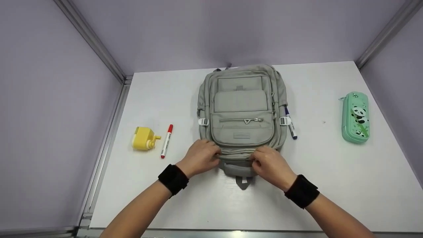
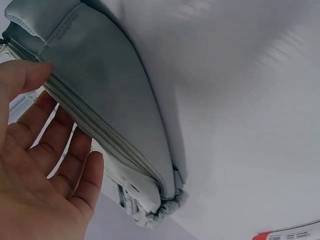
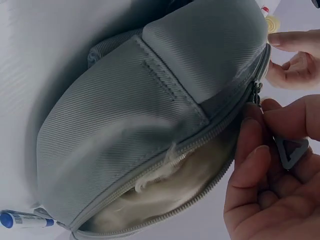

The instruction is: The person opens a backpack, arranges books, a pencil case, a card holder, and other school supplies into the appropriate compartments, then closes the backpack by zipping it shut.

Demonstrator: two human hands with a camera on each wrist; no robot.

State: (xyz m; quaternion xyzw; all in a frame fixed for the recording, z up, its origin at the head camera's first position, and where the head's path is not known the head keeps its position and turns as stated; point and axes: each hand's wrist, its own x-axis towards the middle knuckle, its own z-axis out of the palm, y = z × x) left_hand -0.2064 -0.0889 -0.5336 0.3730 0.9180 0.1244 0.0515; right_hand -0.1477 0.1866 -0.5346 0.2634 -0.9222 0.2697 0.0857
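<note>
A grey-green backpack (image 1: pixel 243 100) lies front side up on the white table, its top handle (image 1: pixel 239 170) toward the person. My left hand (image 1: pixel 201 155) pinches the zipped edge at the left of the bag's top, thumb on one side and fingers on the other. At the right of that top edge, my right hand (image 1: pixel 272 165) pinches the zipper's pull, whose triangular end (image 3: pixel 292 150) shows among the fingers. In the right wrist view the zipper gapes on one side of the slider, showing pale lining (image 3: pixel 165 195) and a loose white strand.
Left of the bag are a red-capped marker (image 1: pixel 167 141) and a small yellow box with a crank-like handle (image 1: pixel 142 138). A blue marker (image 1: pixel 292 127) lies against the bag's right side. Farther right is a mint panda pencil case (image 1: pixel 356 117). Panels border the table (image 1: pixel 317 198).
</note>
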